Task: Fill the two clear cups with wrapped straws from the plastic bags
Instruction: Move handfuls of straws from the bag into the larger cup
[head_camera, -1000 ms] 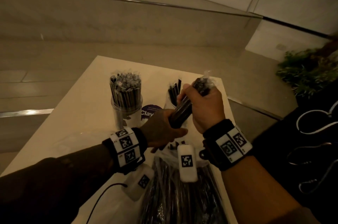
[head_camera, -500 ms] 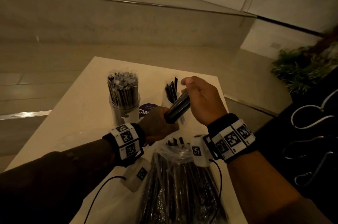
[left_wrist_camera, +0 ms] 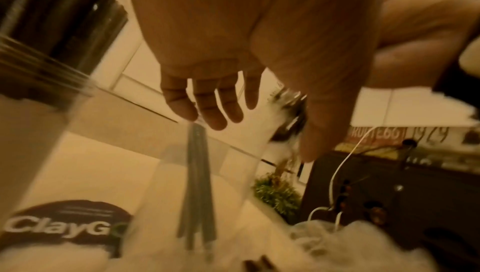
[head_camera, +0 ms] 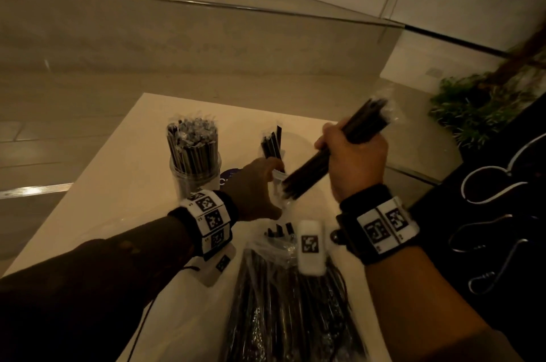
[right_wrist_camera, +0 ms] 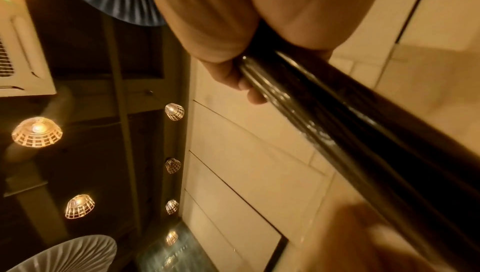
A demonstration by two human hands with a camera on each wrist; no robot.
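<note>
Two clear cups stand on the cream table. The left cup is packed with dark wrapped straws. The right cup holds only a few straws. My left hand reaches around this right cup; in the left wrist view its fingers are straight at the cup's rim. My right hand grips a bundle of wrapped straws, tilted with its lower end over the right cup. A plastic bag of straws lies at the near edge.
A round dark "ClayGo" sticker lies on the table between the cups. A green plant stands on the floor to the right, beyond the table's right edge. A person's black clothing is close on the right.
My left hand let go of the bundle and moved forward to the right cup. My right hand carried the bundle up and to the right.
</note>
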